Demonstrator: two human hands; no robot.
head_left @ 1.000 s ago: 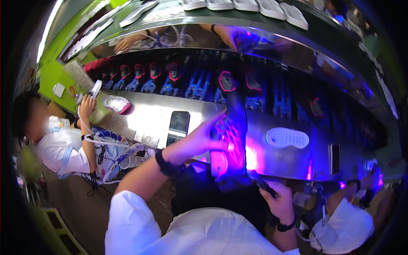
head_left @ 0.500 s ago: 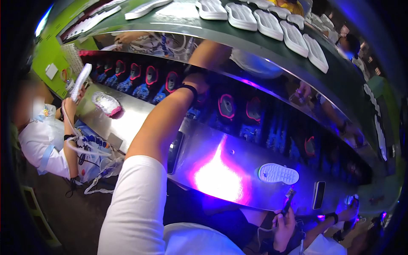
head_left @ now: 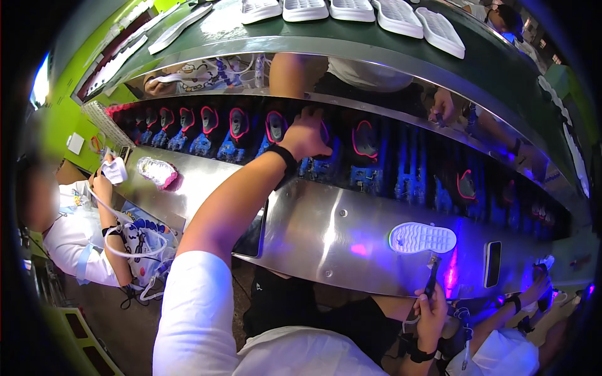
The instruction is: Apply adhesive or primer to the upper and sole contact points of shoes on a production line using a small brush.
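Observation:
My left hand point(head_left: 303, 136) reaches across the metal bench to a row of dark shoe uppers with pink rims, standing on blue holders. Its fingers and thumb curl around one shoe upper point(head_left: 325, 133), which the hand partly hides. At the lower right, my right hand point(head_left: 431, 314) grips the dark handle of a brush point(head_left: 433, 277), bristle end pointing up and away. A white shoe sole point(head_left: 422, 238) with a wavy surface lies on the bench just beyond the brush tip.
A phone point(head_left: 493, 264) lies right of the sole; a dark flat device point(head_left: 251, 235) lies beside my left forearm. A white and pink shoe point(head_left: 157, 173) rests at left. White soles point(head_left: 399, 17) line the green conveyor point(head_left: 207, 39). Co-workers sit on both sides.
My left hand has arrived at a shoe upper and closed around it. The bright pink-violet glow on the bench has mostly faded. The left co-worker has lowered and turned the white piece they hold.

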